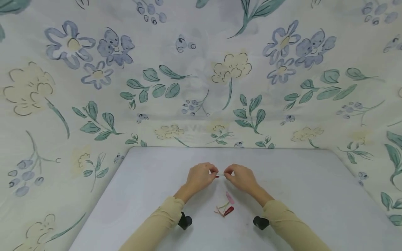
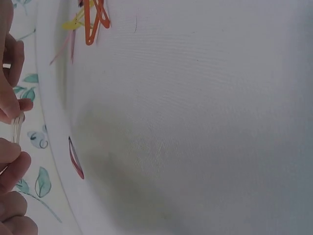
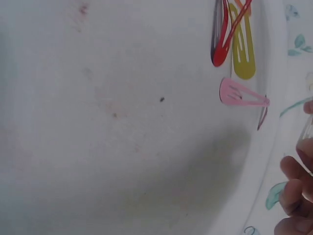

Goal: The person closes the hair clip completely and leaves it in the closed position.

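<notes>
Over the middle of the white table (image 1: 298, 181), we see the left hand (image 1: 200, 176) and the right hand (image 1: 242, 177) each pinching one end of a slim pale clip (image 2: 17, 128), presumably so it stays steady with its middle bare. A lone red clip (image 2: 77, 169) lies on the tabletop below them. Nearer the person, between the forearms, we find a pink clip (image 1: 230, 197) and a yellow-green clip (image 3: 244, 66) loosely grouped, likely for easy reach.
</notes>
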Demonstrator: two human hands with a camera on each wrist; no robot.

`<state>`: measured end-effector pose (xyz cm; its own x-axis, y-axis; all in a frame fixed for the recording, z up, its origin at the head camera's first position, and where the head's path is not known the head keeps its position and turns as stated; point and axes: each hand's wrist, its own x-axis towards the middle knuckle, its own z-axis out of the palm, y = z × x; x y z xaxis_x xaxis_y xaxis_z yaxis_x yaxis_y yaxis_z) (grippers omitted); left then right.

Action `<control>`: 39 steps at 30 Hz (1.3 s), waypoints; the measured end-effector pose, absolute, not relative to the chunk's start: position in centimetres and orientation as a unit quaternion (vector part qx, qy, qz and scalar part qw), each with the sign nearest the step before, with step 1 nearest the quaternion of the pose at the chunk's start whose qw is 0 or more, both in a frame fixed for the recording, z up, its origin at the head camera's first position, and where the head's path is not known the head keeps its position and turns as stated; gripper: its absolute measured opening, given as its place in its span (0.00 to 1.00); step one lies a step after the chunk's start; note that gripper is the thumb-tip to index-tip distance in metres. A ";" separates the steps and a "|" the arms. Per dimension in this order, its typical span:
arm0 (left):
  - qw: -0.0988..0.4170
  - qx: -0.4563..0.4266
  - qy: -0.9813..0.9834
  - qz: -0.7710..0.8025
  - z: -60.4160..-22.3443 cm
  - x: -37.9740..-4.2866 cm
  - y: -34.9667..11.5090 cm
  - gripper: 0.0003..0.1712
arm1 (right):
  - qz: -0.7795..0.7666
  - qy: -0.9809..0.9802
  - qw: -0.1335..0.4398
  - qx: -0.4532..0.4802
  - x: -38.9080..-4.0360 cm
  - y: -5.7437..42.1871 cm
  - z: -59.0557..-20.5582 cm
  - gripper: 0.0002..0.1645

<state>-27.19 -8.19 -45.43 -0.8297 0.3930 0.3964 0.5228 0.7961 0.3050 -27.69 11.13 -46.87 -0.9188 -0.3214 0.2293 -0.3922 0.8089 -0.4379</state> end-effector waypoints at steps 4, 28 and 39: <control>0.130 -0.242 -0.942 -0.192 -45.7 -28.0 -7.1 0.03 | 0.246 -0.955 0.030 0.164 -28.3 11.8 -46.9 0.07; 0.139 -0.282 -0.943 -0.109 -48.9 -29.7 -3.7 0.05 | 0.202 -0.973 -0.080 0.076 -29.9 13.7 -47.2 0.11; 0.149 -0.276 -0.944 -0.104 -49.2 -29.6 -3.8 0.06 | 0.174 -0.980 -0.031 0.089 -29.7 13.4 -47.5 0.09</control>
<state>-29.55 -3.81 -49.18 -0.8036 0.4899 0.3379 0.5515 0.8264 0.1135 -29.72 13.37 -47.53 -0.9823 -0.1846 -0.0302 -0.1630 0.9238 -0.3465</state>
